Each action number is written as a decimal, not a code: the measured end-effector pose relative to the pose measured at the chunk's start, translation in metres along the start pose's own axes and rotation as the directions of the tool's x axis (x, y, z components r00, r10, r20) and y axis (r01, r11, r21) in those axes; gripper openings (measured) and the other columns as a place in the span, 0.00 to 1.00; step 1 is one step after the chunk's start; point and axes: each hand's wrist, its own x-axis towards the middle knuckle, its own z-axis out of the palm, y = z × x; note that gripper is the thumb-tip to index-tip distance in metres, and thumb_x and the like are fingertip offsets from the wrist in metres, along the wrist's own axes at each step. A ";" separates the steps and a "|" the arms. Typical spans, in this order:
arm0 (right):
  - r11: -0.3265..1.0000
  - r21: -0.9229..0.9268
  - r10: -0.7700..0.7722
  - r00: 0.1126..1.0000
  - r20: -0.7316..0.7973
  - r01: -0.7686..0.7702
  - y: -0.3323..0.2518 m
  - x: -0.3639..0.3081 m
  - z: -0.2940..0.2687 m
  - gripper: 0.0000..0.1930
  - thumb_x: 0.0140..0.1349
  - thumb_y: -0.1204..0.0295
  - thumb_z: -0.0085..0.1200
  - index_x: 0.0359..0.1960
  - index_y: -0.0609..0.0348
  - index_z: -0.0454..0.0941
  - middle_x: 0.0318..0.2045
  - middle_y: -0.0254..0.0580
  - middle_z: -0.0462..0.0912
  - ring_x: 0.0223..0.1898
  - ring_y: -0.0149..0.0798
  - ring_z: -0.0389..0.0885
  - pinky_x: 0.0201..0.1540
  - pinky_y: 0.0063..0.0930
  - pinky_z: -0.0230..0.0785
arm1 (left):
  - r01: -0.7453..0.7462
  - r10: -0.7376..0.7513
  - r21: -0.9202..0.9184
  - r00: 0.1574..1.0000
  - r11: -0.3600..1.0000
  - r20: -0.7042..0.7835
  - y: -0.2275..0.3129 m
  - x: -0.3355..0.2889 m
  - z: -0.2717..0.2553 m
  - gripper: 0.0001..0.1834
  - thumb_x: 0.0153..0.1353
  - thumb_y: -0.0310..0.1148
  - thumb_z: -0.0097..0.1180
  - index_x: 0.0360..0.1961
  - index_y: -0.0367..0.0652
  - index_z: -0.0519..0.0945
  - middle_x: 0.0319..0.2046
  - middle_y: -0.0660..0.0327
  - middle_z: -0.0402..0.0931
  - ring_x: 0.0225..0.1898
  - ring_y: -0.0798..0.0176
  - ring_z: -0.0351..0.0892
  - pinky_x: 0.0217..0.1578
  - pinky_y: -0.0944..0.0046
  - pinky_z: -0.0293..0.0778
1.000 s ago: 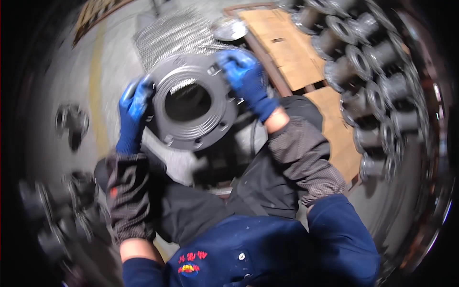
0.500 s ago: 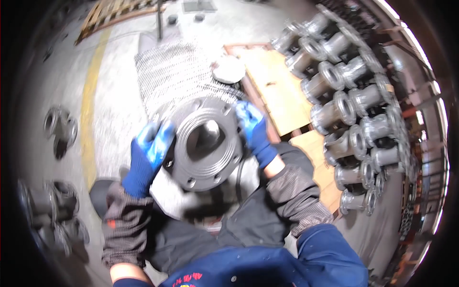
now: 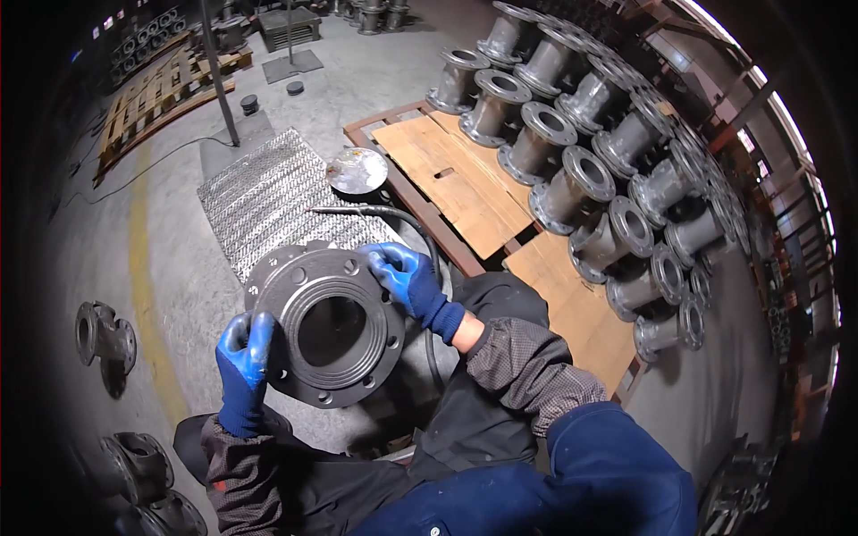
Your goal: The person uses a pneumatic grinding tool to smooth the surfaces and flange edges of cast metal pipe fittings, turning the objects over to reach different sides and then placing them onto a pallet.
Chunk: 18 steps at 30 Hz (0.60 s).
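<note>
A dark grey flanged pipe fitting (image 3: pixel 380 335) is held in front of me between my two gloved hands. Its round flange faces up towards me, with bolt holes around the rim and ridged rings about a dark bore. My left hand (image 3: pixel 245 362), in a blue coated glove, grips the left edge with its fingers closed. On the upper right edge, my right hand (image 3: pixel 404 277) has its fingers curled over the flange by a bolt hole. The fitting's lower body is mostly hidden beneath the flange.
A ridged metal sheet (image 3: pixel 268 201) lies ahead, beside a round dish (image 3: pixel 357 170) and a hose-fed tool (image 3: pixel 357 211). At right, a low pallet topped with boards (image 3: pixel 456 183) borders rows of flanged pipes (image 3: pixel 541 143). More fittings (image 3: pixel 105 335) stand on the floor at left.
The head view has turned, so more floor and pallets show at the top. Within the picture, the fitting and both hands have shifted left and slightly down; both hands still hold it.
</note>
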 end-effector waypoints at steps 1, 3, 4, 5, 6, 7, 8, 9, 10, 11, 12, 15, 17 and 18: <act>1.000 -0.020 -0.009 1.000 0.002 0.009 0.000 0.001 0.000 0.12 0.64 0.69 0.49 0.44 0.62 0.78 0.37 0.37 0.81 0.37 0.24 0.75 0.42 0.21 0.69 | -0.035 0.035 0.041 0.999 0.999 -0.021 -0.002 0.001 0.000 0.11 0.60 0.34 0.54 0.32 0.35 0.77 0.23 0.69 0.72 0.24 0.77 0.66 0.26 0.74 0.64; 0.989 0.054 -0.129 0.987 -0.098 0.135 0.011 -0.001 0.005 0.09 0.61 0.73 0.51 0.41 0.61 0.78 0.23 0.31 0.76 0.23 0.19 0.69 0.27 0.18 0.66 | -0.001 0.001 0.020 1.000 1.000 0.000 -0.001 0.002 0.001 0.11 0.60 0.34 0.54 0.32 0.35 0.77 0.24 0.69 0.72 0.25 0.77 0.66 0.26 0.73 0.64; 0.992 0.056 -0.111 0.989 -0.095 0.117 0.012 -0.003 0.003 0.09 0.61 0.73 0.51 0.41 0.62 0.78 0.23 0.32 0.77 0.24 0.20 0.69 0.28 0.18 0.66 | -0.008 0.008 0.015 1.000 1.000 0.000 -0.002 0.003 0.003 0.11 0.60 0.34 0.54 0.32 0.35 0.77 0.24 0.69 0.72 0.25 0.77 0.67 0.27 0.73 0.64; 0.993 0.058 -0.093 0.991 -0.092 0.098 0.013 -0.004 0.000 0.09 0.61 0.73 0.51 0.40 0.62 0.78 0.24 0.33 0.77 0.25 0.20 0.70 0.28 0.18 0.67 | -0.015 0.015 0.009 1.000 1.000 0.000 -0.003 0.004 0.006 0.11 0.60 0.35 0.54 0.32 0.35 0.77 0.24 0.69 0.72 0.26 0.77 0.67 0.27 0.73 0.64; 0.995 0.059 -0.074 0.993 -0.089 0.079 0.013 -0.005 -0.004 0.09 0.61 0.72 0.51 0.40 0.62 0.78 0.24 0.33 0.77 0.25 0.20 0.71 0.29 0.18 0.67 | -0.022 0.022 0.003 1.000 1.000 0.000 -0.004 0.005 0.010 0.11 0.60 0.35 0.54 0.32 0.35 0.77 0.24 0.69 0.72 0.26 0.77 0.67 0.27 0.73 0.64; 0.995 0.033 -0.090 0.990 -0.105 0.094 0.015 -0.005 -0.007 0.09 0.61 0.72 0.52 0.40 0.62 0.78 0.24 0.34 0.78 0.26 0.21 0.71 0.30 0.19 0.68 | -0.024 0.024 -0.011 1.000 1.000 0.005 -0.005 0.005 0.014 0.11 0.60 0.35 0.54 0.32 0.35 0.77 0.24 0.69 0.72 0.26 0.77 0.67 0.28 0.73 0.64; 0.993 0.020 -0.113 0.987 -0.118 0.116 0.014 -0.004 -0.005 0.09 0.61 0.72 0.52 0.40 0.62 0.78 0.24 0.35 0.78 0.27 0.21 0.72 0.31 0.19 0.69 | -0.032 0.032 -0.015 0.999 0.999 0.002 -0.003 0.005 0.013 0.11 0.60 0.35 0.54 0.32 0.35 0.77 0.24 0.69 0.72 0.26 0.77 0.66 0.28 0.73 0.64; 0.990 0.006 -0.136 0.982 -0.128 0.138 0.012 -0.002 -0.004 0.09 0.61 0.72 0.52 0.40 0.62 0.78 0.24 0.35 0.78 0.27 0.22 0.73 0.32 0.20 0.69 | -0.040 0.040 -0.020 0.999 0.999 -0.004 0.000 0.004 0.012 0.11 0.60 0.35 0.54 0.32 0.35 0.77 0.24 0.70 0.71 0.26 0.77 0.66 0.28 0.73 0.64; 0.995 0.032 -0.092 0.992 -0.091 0.095 0.009 -0.005 -0.003 0.09 0.61 0.72 0.52 0.40 0.63 0.77 0.26 0.37 0.78 0.29 0.23 0.73 0.35 0.21 0.70 | -0.066 0.066 -0.029 0.998 0.997 0.002 -0.004 0.005 0.009 0.11 0.61 0.35 0.54 0.31 0.36 0.77 0.24 0.70 0.71 0.26 0.77 0.66 0.28 0.74 0.64; 0.997 0.018 -0.080 0.993 -0.091 0.082 0.008 -0.006 -0.003 0.09 0.61 0.71 0.52 0.40 0.63 0.77 0.26 0.36 0.78 0.29 0.23 0.73 0.35 0.21 0.69 | -0.092 0.092 -0.039 0.996 0.995 0.004 -0.011 0.008 0.006 0.10 0.61 0.34 0.54 0.31 0.36 0.77 0.23 0.70 0.71 0.26 0.77 0.66 0.28 0.74 0.64; 0.998 0.003 -0.069 0.994 -0.086 0.070 0.006 -0.004 -0.002 0.10 0.61 0.71 0.52 0.40 0.63 0.77 0.26 0.36 0.78 0.30 0.24 0.72 0.35 0.21 0.69 | -0.117 0.117 -0.052 0.993 0.992 0.001 -0.017 0.012 0.002 0.10 0.61 0.34 0.54 0.30 0.37 0.77 0.23 0.70 0.71 0.26 0.78 0.66 0.28 0.74 0.64; 0.988 -0.034 -0.153 0.986 -0.065 0.151 0.009 0.002 0.001 0.10 0.61 0.70 0.52 0.40 0.62 0.77 0.27 0.33 0.77 0.31 0.23 0.71 0.36 0.20 0.68 | -0.123 0.124 -0.062 0.992 0.990 0.004 -0.016 0.011 -0.005 0.09 0.62 0.32 0.53 0.29 0.38 0.77 0.22 0.72 0.70 0.25 0.78 0.65 0.26 0.75 0.62; 0.981 0.083 -0.169 0.981 -0.091 0.176 0.014 0.004 -0.003 0.09 0.63 0.71 0.50 0.40 0.61 0.78 0.27 0.31 0.77 0.29 0.22 0.69 0.33 0.20 0.68 | 0.010 -0.005 -0.122 0.999 0.992 0.042 -0.010 0.012 -0.005 0.10 0.63 0.32 0.52 0.35 0.35 0.78 0.27 0.67 0.74 0.29 0.75 0.70 0.32 0.73 0.67; 0.973 0.022 -0.227 0.969 -0.097 0.231 0.018 0.005 -0.005 0.08 0.62 0.72 0.49 0.38 0.62 0.78 0.26 0.33 0.75 0.28 0.24 0.69 0.32 0.21 0.67 | -0.123 0.124 -0.045 0.992 0.991 0.021 -0.013 0.012 -0.001 0.12 0.63 0.34 0.51 0.37 0.34 0.78 0.29 0.66 0.75 0.32 0.74 0.71 0.35 0.73 0.68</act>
